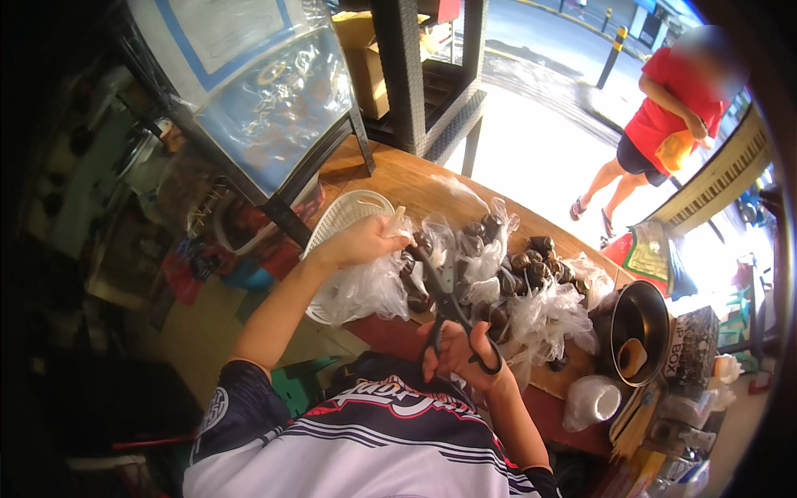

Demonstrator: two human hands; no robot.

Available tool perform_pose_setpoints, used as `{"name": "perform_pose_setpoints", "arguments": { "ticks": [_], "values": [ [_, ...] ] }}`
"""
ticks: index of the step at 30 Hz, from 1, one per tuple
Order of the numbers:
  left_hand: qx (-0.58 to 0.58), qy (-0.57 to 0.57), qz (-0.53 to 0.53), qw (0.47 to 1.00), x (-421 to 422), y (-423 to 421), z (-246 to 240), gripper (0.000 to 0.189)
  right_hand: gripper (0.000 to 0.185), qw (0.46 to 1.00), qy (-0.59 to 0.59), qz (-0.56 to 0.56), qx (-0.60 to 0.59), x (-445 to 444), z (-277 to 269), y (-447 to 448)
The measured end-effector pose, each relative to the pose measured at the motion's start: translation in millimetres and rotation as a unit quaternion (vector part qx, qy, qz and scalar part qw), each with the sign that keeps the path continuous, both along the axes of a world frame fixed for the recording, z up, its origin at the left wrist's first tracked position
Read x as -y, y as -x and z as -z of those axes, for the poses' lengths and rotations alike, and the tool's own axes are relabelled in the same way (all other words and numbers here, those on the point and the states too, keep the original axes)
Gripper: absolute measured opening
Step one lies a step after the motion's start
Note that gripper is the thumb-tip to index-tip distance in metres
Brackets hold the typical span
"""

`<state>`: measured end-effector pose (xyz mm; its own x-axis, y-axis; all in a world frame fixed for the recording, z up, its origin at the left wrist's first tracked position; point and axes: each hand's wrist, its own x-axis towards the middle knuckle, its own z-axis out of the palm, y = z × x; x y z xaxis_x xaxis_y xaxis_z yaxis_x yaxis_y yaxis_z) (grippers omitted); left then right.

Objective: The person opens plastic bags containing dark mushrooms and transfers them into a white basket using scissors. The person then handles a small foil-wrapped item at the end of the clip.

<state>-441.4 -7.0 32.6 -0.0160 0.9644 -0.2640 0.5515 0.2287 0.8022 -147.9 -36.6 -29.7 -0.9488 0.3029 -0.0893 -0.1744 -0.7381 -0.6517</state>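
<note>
My left hand (364, 241) grips the gathered neck of a clear plastic bag (398, 227) beside a white plastic basket (352, 211). My right hand (461, 352) has its fingers in the handles of black-handled scissors (449, 299), whose blades point up to the bag near my left fingertips. Whether the blades touch the plastic cannot be told. Several small bags of dark contents (529, 267) lie on the wooden table (398, 168), to the right of the scissors. Crumpled clear plastic bags (548, 317) lie among them, and more plastic (367, 292) hangs over the basket.
At the table's right end are a deep metal pot (641, 333) holding a scoop-like item, a plastic-wrapped white roll (594, 401), wooden sticks (635, 414) and a dark box (694, 348). A plastic-covered rack (280, 112) stands at the upper left. A person in red (675, 118) stands outside.
</note>
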Motion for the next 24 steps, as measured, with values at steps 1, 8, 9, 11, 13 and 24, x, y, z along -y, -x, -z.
{"name": "perform_pose_setpoints", "arguments": {
  "ticks": [1,8,9,11,13,24],
  "values": [
    [-0.009,-0.019,-0.001,1.000,3.9,5.9,-9.2,0.031,0.099,0.999,0.003,-0.034,-0.023,0.1,-0.7,6.8],
    [-0.019,-0.030,-0.030,0.999,36.0,31.7,-55.0,0.022,0.092,0.994,0.030,-0.092,-0.054,10.2,-3.2,82.0],
    [-0.008,-0.043,-0.034,0.998,42.2,33.2,-55.3,0.021,0.091,0.994,0.020,-0.082,-0.073,9.3,-2.5,93.2],
    [0.027,-0.051,-0.063,0.996,51.9,33.7,-50.0,0.019,0.090,0.995,0.014,-0.076,-0.059,7.6,-0.7,108.9],
    [0.088,-0.057,-0.107,0.989,59.6,34.5,-41.7,0.017,0.091,0.995,0.008,-0.080,-0.050,7.4,2.0,118.5],
    [0.207,-0.061,-0.196,0.956,73.4,46.8,-2.8,0.014,0.084,0.991,0.025,-0.125,-0.036,6.2,16.1,123.1]
  ]
}}
